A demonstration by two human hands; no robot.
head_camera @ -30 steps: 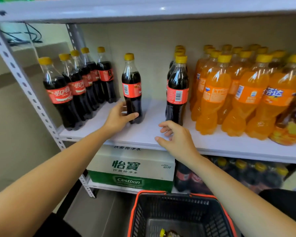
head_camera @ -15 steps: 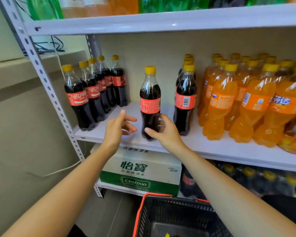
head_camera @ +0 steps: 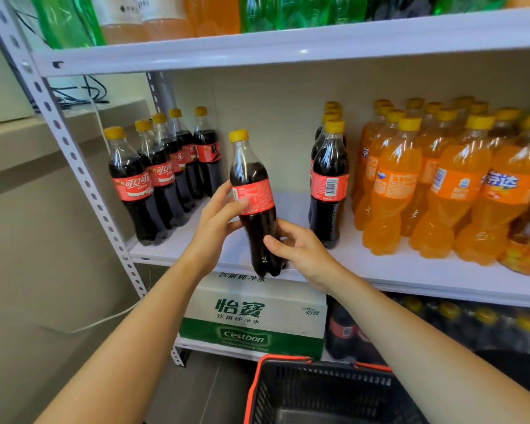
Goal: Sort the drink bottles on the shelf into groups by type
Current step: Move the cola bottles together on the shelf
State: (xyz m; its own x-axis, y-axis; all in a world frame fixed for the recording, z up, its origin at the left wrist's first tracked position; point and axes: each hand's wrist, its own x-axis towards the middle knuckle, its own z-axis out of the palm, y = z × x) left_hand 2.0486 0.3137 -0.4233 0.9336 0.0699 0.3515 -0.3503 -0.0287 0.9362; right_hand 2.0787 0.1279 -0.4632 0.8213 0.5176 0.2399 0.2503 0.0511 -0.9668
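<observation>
- Left hand [head_camera: 216, 220] grips the cola bottle [head_camera: 253, 191] at its red label, fingers curled round it. My read: it steers the top.
- Cola bottle is in the gap between the two cola rows, over the front edge of the middle shelf [head_camera: 395, 272]. It is tilted, cap leaning left. Can't tell if the base touches the board.
- Right hand [head_camera: 302, 250] wraps the lower body, thumb in front, probably taking the weight. The two-hand hold looks like a carry to one of the rows.
- Left cola row [head_camera: 153, 185]: 5 bottles, single file front to back beside the upright. Looks like the target group.
- Held bottle: 1.
- Right cola row [head_camera: 329, 185]: 4 caps visible, single file, right beside the orange block. Probably needs merging left so the cola forms one group.
- Fanta bottles [head_camera: 453, 185]: about 12 caps visible, tightly packed. The frame edge cuts the block, so the total is unknown.
</observation>
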